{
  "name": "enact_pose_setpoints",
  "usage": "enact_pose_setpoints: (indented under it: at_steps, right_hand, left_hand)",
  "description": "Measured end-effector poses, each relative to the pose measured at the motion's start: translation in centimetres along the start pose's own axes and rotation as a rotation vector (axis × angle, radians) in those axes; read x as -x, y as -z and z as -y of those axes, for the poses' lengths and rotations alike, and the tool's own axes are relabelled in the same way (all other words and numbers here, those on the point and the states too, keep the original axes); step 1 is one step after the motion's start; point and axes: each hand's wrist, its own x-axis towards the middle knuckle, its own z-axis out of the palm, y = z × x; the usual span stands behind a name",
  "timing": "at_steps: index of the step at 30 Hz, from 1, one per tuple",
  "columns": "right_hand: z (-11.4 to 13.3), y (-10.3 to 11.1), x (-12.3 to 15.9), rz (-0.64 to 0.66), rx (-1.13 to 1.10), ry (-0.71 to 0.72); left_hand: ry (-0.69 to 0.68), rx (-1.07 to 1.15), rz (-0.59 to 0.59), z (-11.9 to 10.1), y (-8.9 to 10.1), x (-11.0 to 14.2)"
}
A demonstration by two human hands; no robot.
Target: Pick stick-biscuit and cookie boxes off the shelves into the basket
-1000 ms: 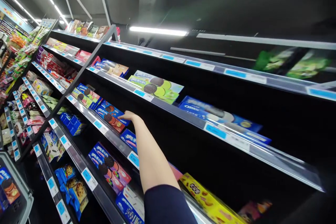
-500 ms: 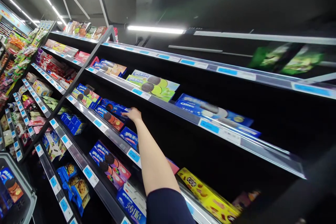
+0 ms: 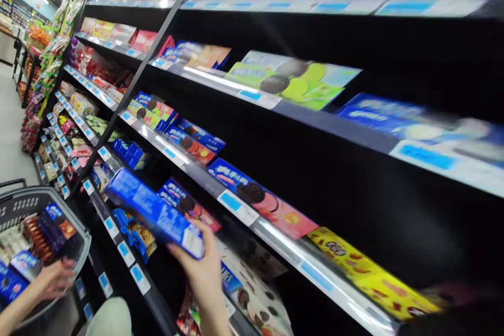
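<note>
My right hand grips one end of a long blue cookie box between thumb and fingers. The box is tilted, held in front of the shelves, its printed narrow side toward me. At the lower left, my left hand hovers over the right part of a grey shopping basket, fingers stretched out and slightly blurred. Inside the basket lie a blue cookie box with an orange end, a brown ribbed pack and blue packs.
Tilted shelves with price tags run along my right. They bear a pink-and-blue cookie box, green cookie boxes and a yellow box. My knee shows at the bottom. Grey floor stretches away on the left.
My right hand has come out of the shelf with the blue cookie box, moving down toward the basket. My left hand has come into view. The camera has turned down and left.
</note>
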Motion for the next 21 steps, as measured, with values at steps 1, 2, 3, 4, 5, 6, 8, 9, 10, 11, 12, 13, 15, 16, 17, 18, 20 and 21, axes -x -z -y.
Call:
enact_pose_setpoints:
  at_steps: [1, 2, 3, 4, 5, 6, 8, 9, 10, 11, 12, 13, 15, 16, 17, 18, 20, 21]
  right_hand:
    - [-1.4, -2.0, 3.1, 0.074, -0.083, -0.082]
    - [-2.8, -3.9, 5.9, 0.149, -0.141, -0.136]
    - [-4.0, -5.6, 8.3, 0.205, -0.172, -0.165]
    - [-5.1, -7.1, 10.4, 0.246, -0.183, -0.178]
    - [-6.2, -8.2, 12.1, 0.278, -0.183, -0.177]
    - [-7.2, -9.1, 13.4, 0.299, -0.181, -0.175]
    - [-9.2, -10.0, 15.1, 0.324, -0.205, -0.192]
    - [-10.1, -10.3, 15.6, 0.323, -0.232, -0.206]
    - [-10.9, -10.4, 16.1, 0.313, -0.258, -0.22]
    - [-11.7, -10.4, 16.4, 0.296, -0.278, -0.232]
    - [-12.3, -10.4, 16.7, 0.277, -0.29, -0.238]
    - [-12.8, -10.5, 17.0, 0.257, -0.296, -0.24]
    - [-13.5, -10.5, 17.5, 0.231, -0.291, -0.243]
    - [-13.7, -10.5, 17.6, 0.227, -0.287, -0.249]
    - [-13.8, -10.5, 17.8, 0.228, -0.284, -0.258]
    - [-13.9, -10.5, 17.8, 0.229, -0.286, -0.276]
    - [-13.6, -10.2, 17.9, 0.231, -0.324, -0.336]
    - [-13.3, -10.0, 17.8, 0.228, -0.357, -0.366]
  left_hand:
    - [-0.043, 0.129, 0.022, -0.5, 0.7, 0.6]
    - [-0.088, 0.241, 0.078, -1.1, 1.3, 1.2]
    - [-0.123, 0.316, 0.124, -1.6, 1.6, 1.8]
    - [-0.148, 0.334, 0.171, -2.2, 1.9, 2.3]
    - [-0.16, 0.304, 0.207, -2.6, 2.0, 2.8]
    - [-0.184, 0.241, 0.215, -2.8, 2.0, 3.2]
    - [-0.221, 0.086, 0.192, -2.8, 1.9, 3.6]
    - [-0.229, 0.028, 0.172, -2.6, 1.9, 3.6]
    - [-0.232, -0.009, 0.153, -2.3, 1.9, 3.6]
    - [-0.234, -0.027, 0.14, -2.1, 1.8, 3.6]
    - [-0.239, -0.035, 0.132, -1.8, 1.8, 3.5]
    - [-0.25, -0.045, 0.129, -1.6, 1.7, 3.4]
    - [-0.274, -0.061, 0.128, -1.3, 1.6, 3.2]
    - [-0.279, -0.067, 0.128, -1.2, 1.5, 3.2]
    - [-0.281, -0.07, 0.128, -1.2, 1.5, 3.1]
    - [-0.279, -0.067, 0.128, -1.2, 1.4, 3.1]
    - [-0.264, -0.046, 0.131, -1.2, 1.4, 3.0]
    - [-0.249, -0.026, 0.136, -1.2, 1.4, 3.0]
